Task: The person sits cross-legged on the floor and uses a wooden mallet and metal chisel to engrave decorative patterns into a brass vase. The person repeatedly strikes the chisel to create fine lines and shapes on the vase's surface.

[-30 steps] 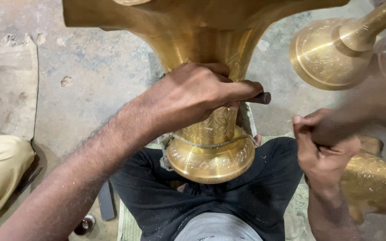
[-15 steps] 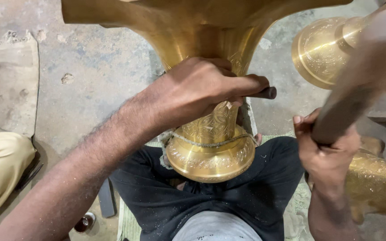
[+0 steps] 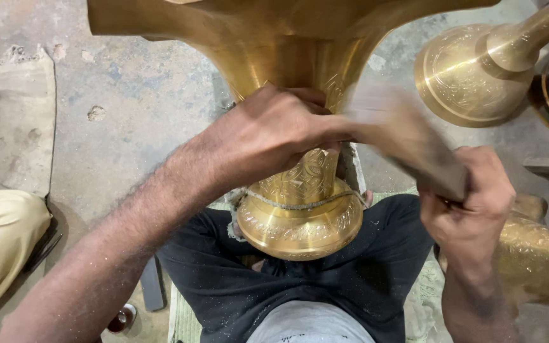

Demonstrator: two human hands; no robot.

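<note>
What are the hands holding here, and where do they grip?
The right hand grips a blurred wooden mallet by its handle's lower end. The left hand is closed against the engraved brass vessel's neck; what it holds is hidden.

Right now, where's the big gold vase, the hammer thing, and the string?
Brass vase (image 3: 300,222): head view, on its rounded engraved base.
Wooden mallet (image 3: 408,146): head view, on its blurred head.
Cord (image 3: 300,205): head view, on the loop around the base.
</note>
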